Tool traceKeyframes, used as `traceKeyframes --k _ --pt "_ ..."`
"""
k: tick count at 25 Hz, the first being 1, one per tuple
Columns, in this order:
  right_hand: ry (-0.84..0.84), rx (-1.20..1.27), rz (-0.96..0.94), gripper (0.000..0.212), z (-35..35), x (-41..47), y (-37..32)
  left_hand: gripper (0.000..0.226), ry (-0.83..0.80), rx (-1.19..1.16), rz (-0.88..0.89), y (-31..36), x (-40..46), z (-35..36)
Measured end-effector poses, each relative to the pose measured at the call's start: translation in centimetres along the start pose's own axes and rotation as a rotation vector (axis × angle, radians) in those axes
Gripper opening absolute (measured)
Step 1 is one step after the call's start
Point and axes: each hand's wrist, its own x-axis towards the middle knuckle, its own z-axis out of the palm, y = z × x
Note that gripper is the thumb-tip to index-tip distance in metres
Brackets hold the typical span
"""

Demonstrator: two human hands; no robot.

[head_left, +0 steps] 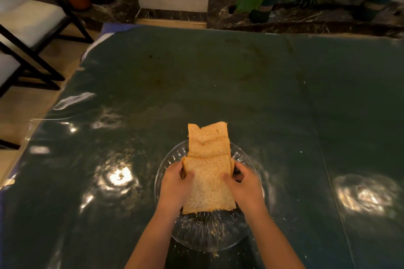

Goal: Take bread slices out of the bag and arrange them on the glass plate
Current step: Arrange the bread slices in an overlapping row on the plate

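Both hands (pixel 175 183) (pixel 244 183) grip bread slice (pixel 207 185) | over glass plate (pixel 203 236) | seemingly touching stack

A dark green table (pixel 218 76) under a glossy clear cover, catching lamp glare, carries a ribbed glass plate (pixel 196 238) near its front edge; pale crumbs (pixel 215 254) lie scattered on the surface beside the plate.

Tan-brown bread slices (pixel 208 183); clear ribbed glass plate (pixel 209 236); dark green table (pixel 218 76).
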Motion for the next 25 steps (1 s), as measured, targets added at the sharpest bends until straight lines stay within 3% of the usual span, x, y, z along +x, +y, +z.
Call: traceKeyframes --k 5,7,8,10,12,17,20,25 --pt "-0.031 -0.006 0.012 0.031 0.2 -0.8 0.6 0.023 0.005 -0.006 0.023 -0.5 -1.2 0.1" --pt "-0.013 -0.016 -0.002 0.038 0.2 -1.2 0.6 0.015 -0.005 -0.005 0.056 -0.4 -1.4 0.0" --pt "0.038 -0.042 -0.023 0.041 0.2 -1.5 0.5 0.005 -0.001 -0.021 0.069 -0.4 -1.6 -0.1" --pt "0.227 -0.13 -0.111 0.042 0.1 -2.4 0.4 0.024 0.095 -0.043 0.073 -0.5 -2.3 -0.5" --pt "0.305 -0.216 -0.177 0.029 0.3 -3.3 0.3 0.025 0.194 0.004 0.093 -0.6 -3.2 -0.7" --pt "0.262 -0.155 -0.038 0.025 1.2 -3.6 0.2 0.021 0.268 0.109 0.147 -0.4 -4.7 -0.4" --pt "0.319 -0.203 -0.091 0.022 1.7 -4.2 -0.2 0.03 0.32 0.117 0.208 -0.2 -5.4 -0.4" --pt "0.293 -0.126 -0.104 0.018 2.1 -5.2 -0.9 0.023 0.332 0.029 0.187 0.5 -5.7 -0.1"
